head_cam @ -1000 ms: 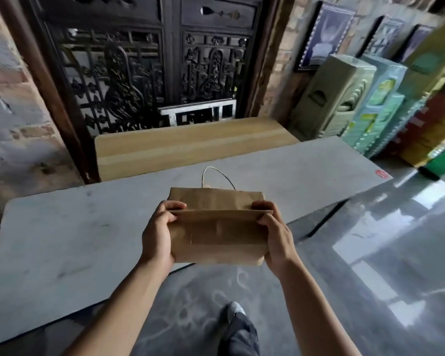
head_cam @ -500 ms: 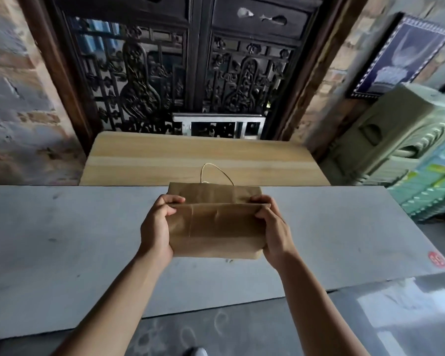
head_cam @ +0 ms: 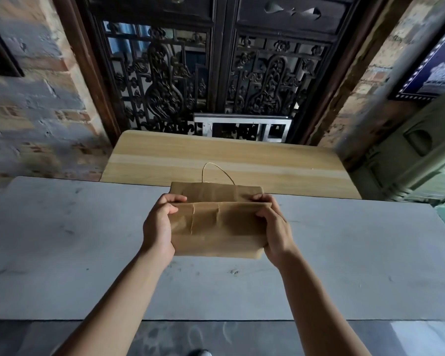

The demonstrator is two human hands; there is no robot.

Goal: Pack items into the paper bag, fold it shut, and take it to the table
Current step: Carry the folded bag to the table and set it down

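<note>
The bag [head_cam: 217,227] is plain brown paper, creased, its top folded down toward the viewer so the flap covers the front. A thin cord handle [head_cam: 217,172] loops up behind the fold. It is level, long side across, above the middle of the grey surface [head_cam: 62,253], nearer its far edge.
</note>
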